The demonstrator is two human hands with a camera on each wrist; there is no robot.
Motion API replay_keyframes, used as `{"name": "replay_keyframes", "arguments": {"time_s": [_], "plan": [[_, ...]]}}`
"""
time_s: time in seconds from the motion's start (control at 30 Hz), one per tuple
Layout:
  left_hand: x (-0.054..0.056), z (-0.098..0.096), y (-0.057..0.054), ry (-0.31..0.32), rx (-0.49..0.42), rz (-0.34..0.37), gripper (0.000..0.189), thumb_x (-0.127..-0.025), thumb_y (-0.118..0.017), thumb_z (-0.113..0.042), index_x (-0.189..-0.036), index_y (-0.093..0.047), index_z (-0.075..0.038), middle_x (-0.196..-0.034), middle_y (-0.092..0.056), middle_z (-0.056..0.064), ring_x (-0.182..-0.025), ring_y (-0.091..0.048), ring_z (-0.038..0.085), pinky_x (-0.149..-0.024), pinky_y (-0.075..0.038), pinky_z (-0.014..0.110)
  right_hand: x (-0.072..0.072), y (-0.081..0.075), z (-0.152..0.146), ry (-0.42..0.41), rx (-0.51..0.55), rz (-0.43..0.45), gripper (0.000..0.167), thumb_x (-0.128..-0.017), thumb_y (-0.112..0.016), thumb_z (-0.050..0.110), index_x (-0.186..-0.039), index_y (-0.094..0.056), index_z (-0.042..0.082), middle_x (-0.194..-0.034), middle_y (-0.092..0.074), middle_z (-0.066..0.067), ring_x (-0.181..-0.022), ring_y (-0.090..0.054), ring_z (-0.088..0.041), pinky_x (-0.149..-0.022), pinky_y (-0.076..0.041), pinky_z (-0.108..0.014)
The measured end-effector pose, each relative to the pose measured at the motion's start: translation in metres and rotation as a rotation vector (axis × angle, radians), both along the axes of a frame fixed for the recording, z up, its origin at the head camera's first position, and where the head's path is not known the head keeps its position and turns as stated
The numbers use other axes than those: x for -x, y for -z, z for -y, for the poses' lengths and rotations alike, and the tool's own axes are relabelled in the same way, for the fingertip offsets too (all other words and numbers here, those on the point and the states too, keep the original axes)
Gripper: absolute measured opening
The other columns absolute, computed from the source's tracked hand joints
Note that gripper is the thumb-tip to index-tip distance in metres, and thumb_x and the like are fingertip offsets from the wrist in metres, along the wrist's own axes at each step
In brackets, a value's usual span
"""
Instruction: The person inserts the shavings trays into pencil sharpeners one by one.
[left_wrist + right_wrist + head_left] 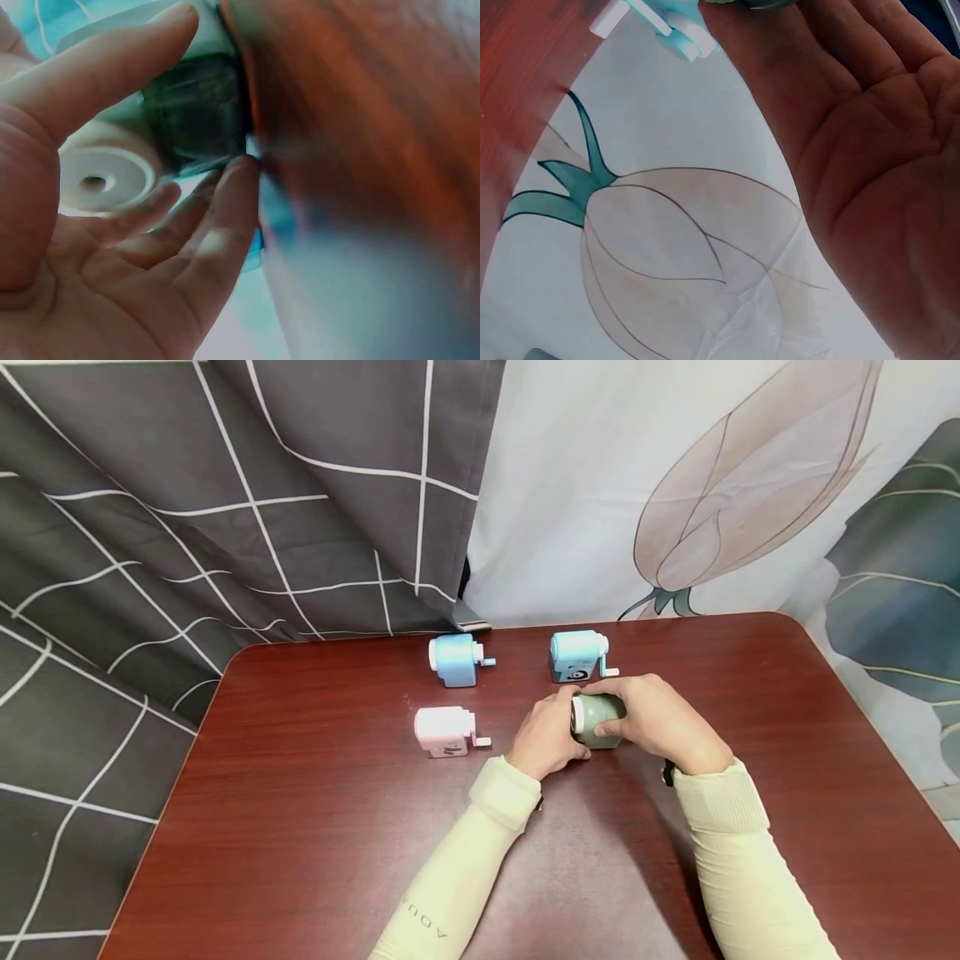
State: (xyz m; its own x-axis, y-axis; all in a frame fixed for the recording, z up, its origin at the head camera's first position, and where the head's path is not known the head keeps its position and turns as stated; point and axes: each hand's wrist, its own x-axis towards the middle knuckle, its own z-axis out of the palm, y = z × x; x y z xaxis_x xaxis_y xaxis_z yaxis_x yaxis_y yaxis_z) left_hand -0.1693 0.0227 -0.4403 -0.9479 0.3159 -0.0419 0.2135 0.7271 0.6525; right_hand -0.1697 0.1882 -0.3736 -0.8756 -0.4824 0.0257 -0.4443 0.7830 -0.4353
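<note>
A green hand-crank pencil sharpener is between both hands at the right of the table's middle. My left hand grips its end with the white pencil hole. In the left wrist view, the thumb lies across the green body and the fingertips reach its lower edge, beside a dark see-through drawer. My right hand holds the other end, thumb on the near side and fingers over the top. The right wrist view shows mostly the palm, with only a sliver of the sharpener at the top edge.
Behind the hands stands a light blue sharpener with a white crank handle. Another blue sharpener is at the back, left of it, and a pink sharpener stands left of my left hand. Curtains hang along the brown table's back edge.
</note>
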Motion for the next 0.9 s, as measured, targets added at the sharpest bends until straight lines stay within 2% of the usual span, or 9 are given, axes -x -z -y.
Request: {"name": "replay_keyframes", "arguments": {"time_s": [0.07, 0.17, 0.37, 0.47, 0.57, 0.63, 0.73, 0.83, 0.9], "plan": [[-0.002, 0.002, -0.004, 0.004, 0.019, 0.006, 0.090, -0.065, -0.097, -0.017, -0.141, -0.049, -0.012, -0.119, -0.064, 0.008, -0.100, -0.062, 0.020, -0.085, -0.051, 0.028, -0.001, 0.000, 0.000, 0.004, -0.004, 0.000, 0.048, -0.073, -0.087, 0.005, -0.118, -0.073, 0.009, -0.105, -0.073, -0.009, -0.092, -0.066, -0.028, -0.082, -0.050, -0.045], [-0.007, 0.010, -0.017, 0.013, 0.066, -0.006, 0.092, -0.066, -0.096, -0.017, -0.144, -0.048, -0.012, -0.124, -0.063, 0.008, -0.107, -0.062, 0.022, -0.090, -0.051, 0.031, -0.001, -0.001, 0.000, 0.006, -0.002, 0.005, 0.049, -0.072, -0.087, 0.006, -0.119, -0.072, 0.009, -0.103, -0.073, -0.009, -0.090, -0.066, -0.028, -0.081, -0.050, -0.045], [-0.011, 0.036, -0.071, 0.056, 0.134, -0.086, 0.092, -0.073, -0.092, -0.015, -0.150, -0.042, -0.009, -0.134, -0.059, 0.010, -0.119, -0.059, 0.024, -0.100, -0.049, 0.035, 0.001, -0.013, -0.001, 0.022, 0.006, 0.030, 0.055, -0.077, -0.087, 0.013, -0.128, -0.067, 0.006, -0.112, -0.072, -0.014, -0.093, -0.065, -0.029, -0.084, -0.050, -0.048], [-0.001, 0.049, -0.099, 0.076, 0.164, -0.106, 0.091, -0.075, -0.090, -0.015, -0.151, -0.041, -0.009, -0.139, -0.057, 0.009, -0.124, -0.056, 0.023, -0.103, -0.046, 0.036, 0.008, -0.025, -0.003, 0.029, -0.012, 0.018, 0.055, -0.081, -0.085, 0.018, -0.130, -0.065, 0.003, -0.116, -0.071, -0.017, -0.099, -0.066, -0.032, -0.089, -0.050, -0.051], [0.021, 0.056, -0.117, 0.076, 0.212, -0.105, 0.090, -0.076, -0.089, -0.015, -0.151, -0.040, -0.009, -0.144, -0.054, 0.009, -0.129, -0.053, 0.024, -0.107, -0.043, 0.035, 0.019, -0.039, -0.003, 0.022, -0.038, -0.006, 0.055, -0.082, -0.083, 0.018, -0.131, -0.063, 0.000, -0.120, -0.069, -0.020, -0.109, -0.064, -0.037, -0.095, -0.047, -0.054], [0.041, 0.056, -0.121, 0.064, 0.249, -0.092, 0.090, -0.076, -0.089, -0.015, -0.151, -0.041, -0.009, -0.145, -0.053, 0.008, -0.132, -0.050, 0.024, -0.108, -0.041, 0.034, 0.029, -0.047, -0.001, 0.015, -0.060, -0.011, 0.056, -0.083, -0.082, 0.016, -0.132, -0.062, -0.001, -0.122, -0.068, -0.020, -0.113, -0.063, -0.039, -0.097, -0.046, -0.055], [0.068, 0.050, -0.118, 0.047, 0.301, -0.039, 0.092, -0.075, -0.090, -0.015, -0.151, -0.039, -0.009, -0.147, -0.052, 0.008, -0.133, -0.050, 0.024, -0.107, -0.042, 0.033, 0.045, -0.053, 0.003, 0.012, -0.103, -0.007, 0.060, -0.082, -0.082, 0.013, -0.135, -0.059, -0.001, -0.125, -0.066, -0.021, -0.114, -0.062, -0.041, -0.097, -0.046, -0.056], [0.086, 0.039, -0.108, 0.053, 0.350, 0.022, 0.094, -0.075, -0.090, -0.015, -0.152, -0.037, -0.007, -0.144, -0.054, 0.009, -0.128, -0.053, 0.024, -0.103, -0.045, 0.034, 0.063, -0.054, 0.008, 0.015, -0.150, 0.013, 0.063, -0.082, -0.082, 0.013, -0.138, -0.056, -0.001, -0.127, -0.065, -0.022, -0.113, -0.061, -0.042, -0.096, -0.046, -0.056], [0.094, 0.031, -0.101, 0.059, 0.380, 0.048, 0.086, -0.074, -0.090, -0.013, -0.146, -0.043, -0.006, -0.135, -0.059, 0.010, -0.118, -0.059, 0.023, -0.097, -0.049, 0.033, 0.073, -0.051, 0.011, 0.020, -0.181, 0.038, 0.066, -0.082, -0.082, 0.013, -0.140, -0.054, -0.001, -0.124, -0.066, -0.022, -0.110, -0.061, -0.043, -0.095, -0.047, -0.056]]}}
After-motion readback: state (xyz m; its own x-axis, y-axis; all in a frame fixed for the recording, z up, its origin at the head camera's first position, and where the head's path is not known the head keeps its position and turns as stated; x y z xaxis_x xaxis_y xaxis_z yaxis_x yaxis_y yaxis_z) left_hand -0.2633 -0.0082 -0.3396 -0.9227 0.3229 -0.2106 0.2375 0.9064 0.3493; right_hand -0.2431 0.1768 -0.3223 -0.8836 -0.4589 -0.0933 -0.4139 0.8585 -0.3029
